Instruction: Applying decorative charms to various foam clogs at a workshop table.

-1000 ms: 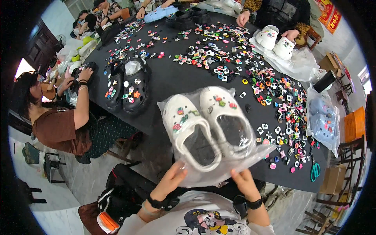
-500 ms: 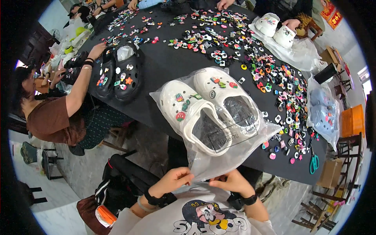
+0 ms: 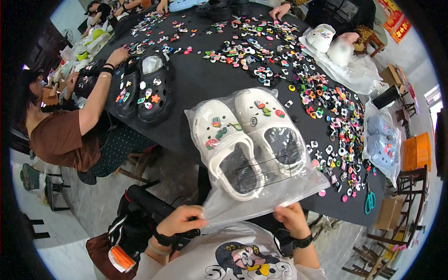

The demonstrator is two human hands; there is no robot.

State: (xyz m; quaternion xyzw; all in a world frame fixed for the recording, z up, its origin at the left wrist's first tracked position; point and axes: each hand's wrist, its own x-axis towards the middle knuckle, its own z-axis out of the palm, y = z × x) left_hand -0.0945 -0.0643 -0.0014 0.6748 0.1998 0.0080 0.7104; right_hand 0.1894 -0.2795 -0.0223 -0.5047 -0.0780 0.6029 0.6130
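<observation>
A: Where do things stand?
B: The left hand (image 3: 179,220) pinches the clear plastic bag (image 3: 254,198) at its open edge, as does the right hand (image 3: 290,218). The white foam clogs (image 3: 249,135), charms fitted, lie inside it on the black table (image 3: 196,79).
A: What's left?
B: Closing the mouth, I'd judge.

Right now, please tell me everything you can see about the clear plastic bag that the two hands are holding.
The clear plastic bag is thin, glossy and wrinkled. It holds a pair of white clogs side by side, toes pointing away from the person, with small coloured charms on their tops. The bag lies on the near edge of the black table, and its open end hangs over toward the person. The left hand and right hand pinch that end at its two corners.
</observation>
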